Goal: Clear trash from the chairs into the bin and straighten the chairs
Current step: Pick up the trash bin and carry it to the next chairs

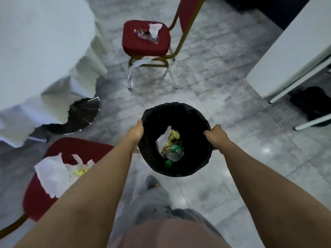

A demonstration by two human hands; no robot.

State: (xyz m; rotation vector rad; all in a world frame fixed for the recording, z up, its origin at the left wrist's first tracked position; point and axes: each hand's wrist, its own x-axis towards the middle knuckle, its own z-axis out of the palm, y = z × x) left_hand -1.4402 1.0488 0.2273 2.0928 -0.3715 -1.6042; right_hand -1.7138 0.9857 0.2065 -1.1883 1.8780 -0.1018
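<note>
I hold a round bin point(193, 115) lined with a black bag above the floor. My left hand point(137, 130) grips its left rim and my right hand point(215, 136) grips its right rim. Inside lie a white napkin, yellow crumpled scraps and a clear plastic bottle point(172, 154) with a green cap. A red chair point(146, 42) ahead carries a white tissue point(155, 28) and a crumpled clear wrapper point(145, 34). A second red chair point(41, 196) at my lower left holds white paper napkins point(53, 172) with yellow scraps.
A table with a white cloth point(35, 51) and a chrome base point(84, 113) stands at the left. A white strip point(138, 62) hangs under the far chair. A white table point(293, 51) with a black bag point(311, 104) beneath it is at the right. Grey tiled floor lies between.
</note>
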